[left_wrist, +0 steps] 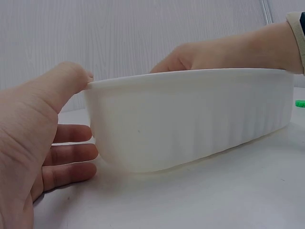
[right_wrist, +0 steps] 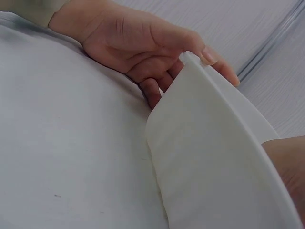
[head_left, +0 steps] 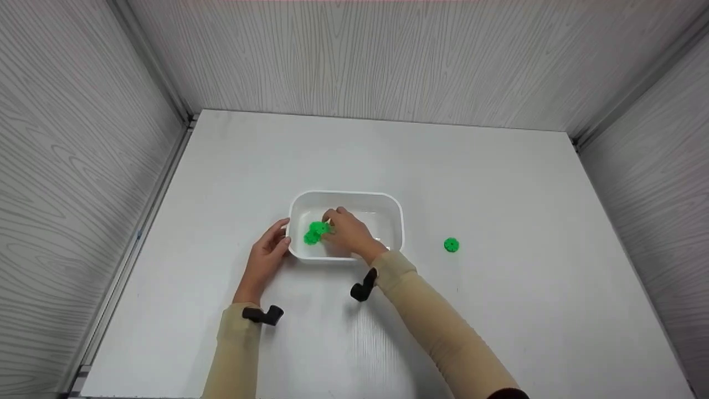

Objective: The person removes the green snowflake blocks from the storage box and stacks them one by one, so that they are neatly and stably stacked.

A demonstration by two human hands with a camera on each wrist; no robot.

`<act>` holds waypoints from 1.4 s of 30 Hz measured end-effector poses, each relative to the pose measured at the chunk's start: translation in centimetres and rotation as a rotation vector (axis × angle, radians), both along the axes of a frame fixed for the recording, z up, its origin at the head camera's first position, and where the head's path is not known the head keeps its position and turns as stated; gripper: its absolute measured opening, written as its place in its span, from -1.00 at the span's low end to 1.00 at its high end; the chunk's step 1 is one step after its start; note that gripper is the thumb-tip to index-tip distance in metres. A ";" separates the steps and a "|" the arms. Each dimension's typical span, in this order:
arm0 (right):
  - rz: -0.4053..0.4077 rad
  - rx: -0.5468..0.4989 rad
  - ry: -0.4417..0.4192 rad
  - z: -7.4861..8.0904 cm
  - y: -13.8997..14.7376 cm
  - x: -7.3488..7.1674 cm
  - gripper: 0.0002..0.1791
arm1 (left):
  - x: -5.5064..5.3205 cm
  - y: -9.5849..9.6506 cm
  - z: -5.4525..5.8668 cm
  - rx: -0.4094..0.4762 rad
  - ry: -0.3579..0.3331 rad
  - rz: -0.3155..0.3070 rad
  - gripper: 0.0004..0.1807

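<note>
A white tub (head_left: 345, 259) stands on the table. At its left end my left hand (head_left: 267, 256) holds the rim, thumb laid over the edge and the other fingers against the outer wall, as the left wrist view shows. My right hand (head_left: 350, 231) reaches over the near wall into the tub, with bent fingers around the edge of a green notched disc (head_left: 319, 228). Another green disc (head_left: 312, 238) lies partly under it on the tub floor. In both wrist views the tub wall hides the right hand's fingertips.
A single green disc (head_left: 451, 245) lies on the white table (head_left: 498, 310), right of the tub. Grey wood-grain panels (head_left: 354, 61) enclose the table at the back and both sides. A black wrist camera mount (head_left: 363, 285) hangs below the right sleeve.
</note>
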State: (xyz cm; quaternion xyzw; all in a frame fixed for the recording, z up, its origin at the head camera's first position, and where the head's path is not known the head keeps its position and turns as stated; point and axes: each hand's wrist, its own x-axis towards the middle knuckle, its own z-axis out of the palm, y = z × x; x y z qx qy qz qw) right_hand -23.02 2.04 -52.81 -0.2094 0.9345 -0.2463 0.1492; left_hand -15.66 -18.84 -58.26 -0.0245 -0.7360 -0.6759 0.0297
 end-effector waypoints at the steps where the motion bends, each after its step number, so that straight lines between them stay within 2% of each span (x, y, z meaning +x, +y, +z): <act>1: 0.006 -0.008 0.009 0.1 0.1 0.0 -0.63 | 0.0 0.0 0.0 0.000 -0.006 0.000 -0.53; 7: -0.012 -0.095 0.014 0.3 0.9 0.4 -0.63 | 0.1 0.0 0.5 0.018 -0.029 -0.014 -0.51; 11: -0.025 -0.168 0.019 0.4 1.4 0.7 -0.63 | 0.5 0.1 1.7 0.018 -0.033 -0.027 -0.51; 15: -0.020 -0.240 0.069 0.6 2.0 0.6 -0.64 | 0.9 0.3 2.8 -0.013 -0.020 -0.024 -0.52; 19: -0.010 -0.274 0.123 1.1 2.9 0.5 -0.64 | 1.1 0.4 3.0 -0.025 -0.022 -0.014 -0.52; 29: 0.001 -0.338 0.223 2.0 5.6 0.7 -0.66 | 1.2 0.6 3.0 -0.010 -0.021 -0.023 -0.51; 37: 0.023 -0.420 0.344 2.0 7.9 1.1 -0.67 | 0.1 0.1 0.5 0.007 -0.039 0.004 -0.52; 42: 0.032 -0.462 0.421 2.1 9.4 1.3 -0.66 | 0.2 0.2 0.1 -0.028 -0.011 0.007 -0.52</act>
